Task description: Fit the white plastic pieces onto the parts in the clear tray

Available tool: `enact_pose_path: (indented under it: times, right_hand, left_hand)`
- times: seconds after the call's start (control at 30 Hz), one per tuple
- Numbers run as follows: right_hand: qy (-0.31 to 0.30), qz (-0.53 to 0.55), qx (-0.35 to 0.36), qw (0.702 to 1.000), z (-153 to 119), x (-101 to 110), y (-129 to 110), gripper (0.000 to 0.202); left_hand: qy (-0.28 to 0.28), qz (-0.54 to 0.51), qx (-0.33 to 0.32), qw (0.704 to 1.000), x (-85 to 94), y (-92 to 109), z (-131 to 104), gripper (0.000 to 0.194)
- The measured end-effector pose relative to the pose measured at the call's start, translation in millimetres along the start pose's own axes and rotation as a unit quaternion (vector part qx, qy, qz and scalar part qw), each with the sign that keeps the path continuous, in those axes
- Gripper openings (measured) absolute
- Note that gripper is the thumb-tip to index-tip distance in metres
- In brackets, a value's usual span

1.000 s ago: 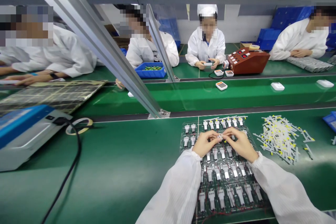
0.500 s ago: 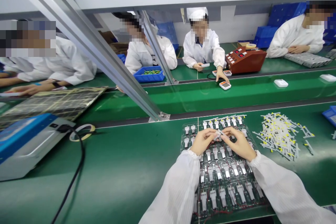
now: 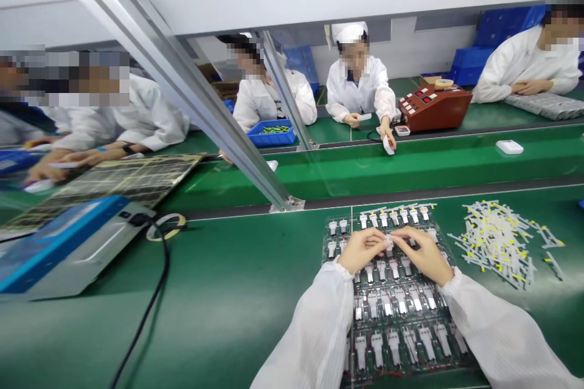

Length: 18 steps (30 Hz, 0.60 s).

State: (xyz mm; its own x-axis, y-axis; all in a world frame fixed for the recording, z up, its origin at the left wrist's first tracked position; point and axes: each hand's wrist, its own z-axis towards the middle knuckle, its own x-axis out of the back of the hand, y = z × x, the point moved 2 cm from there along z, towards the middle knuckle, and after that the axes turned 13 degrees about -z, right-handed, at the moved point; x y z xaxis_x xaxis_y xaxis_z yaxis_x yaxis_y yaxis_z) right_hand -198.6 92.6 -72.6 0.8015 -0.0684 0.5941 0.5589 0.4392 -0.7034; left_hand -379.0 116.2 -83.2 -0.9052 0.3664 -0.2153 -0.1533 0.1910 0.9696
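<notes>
My left hand (image 3: 364, 249) and my right hand (image 3: 423, 251) meet over a clear plastic tray (image 3: 329, 262), fingertips closed on a small white plastic part (image 3: 389, 242) between them. Fingers partly cover this part, so its full shape is hidden. Rows of similar white parts with shiny metal ends (image 3: 376, 349) fill the tray pockets, and thin red wires run among them. Thin white strips lie along the tray's far edge. To the right of my right hand spreads a loose pile of white plastic strips with yellow bits (image 3: 495, 240).
On the left stand a blue and grey box-shaped device (image 3: 86, 249) with a black cable (image 3: 159, 292) and a tape roll (image 3: 171, 228). A slanting metal post (image 3: 205, 97) rises ahead. Beyond the green conveyor (image 3: 438, 164) several co-workers sit near a brown-red instrument (image 3: 435, 108).
The view has shifted slightly, moving the scene rightward. My fingers have changed their hold on the white part, which now sits more upright. A co-worker across has lifted a white device off the conveyor.
</notes>
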Motion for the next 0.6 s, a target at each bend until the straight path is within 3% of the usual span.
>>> enact_pose_path:
  times: [0.13, 0.27, 0.4, 0.6]
  right_hand:
    - [0.052, -0.003, 0.005, 0.999, 1.1, 3.4, 2.3, 0.023]
    - [0.051, -0.013, 0.012, 0.999, 1.3, 3.6, 4.2, 0.02]
    - [0.031, -0.015, 0.01, 0.999, 0.9, 2.3, 4.1, 0.02]
    - [0.027, -0.008, 0.019, 0.999, 1.7, 3.6, 2.2, 0.018]
  left_hand:
    - [0.069, 0.052, -0.088, 0.992, 28.4, 14.6, 3.6, 0.033]
    - [0.189, 0.16, -0.195, 0.949, 71.4, 28.1, 6.3, 0.023]
    - [0.231, 0.231, -0.165, 0.931, 94.9, 19.6, 12.7, 0.022]
    - [0.223, 0.278, -0.145, 0.923, 92.6, 5.8, 23.7, 0.016]
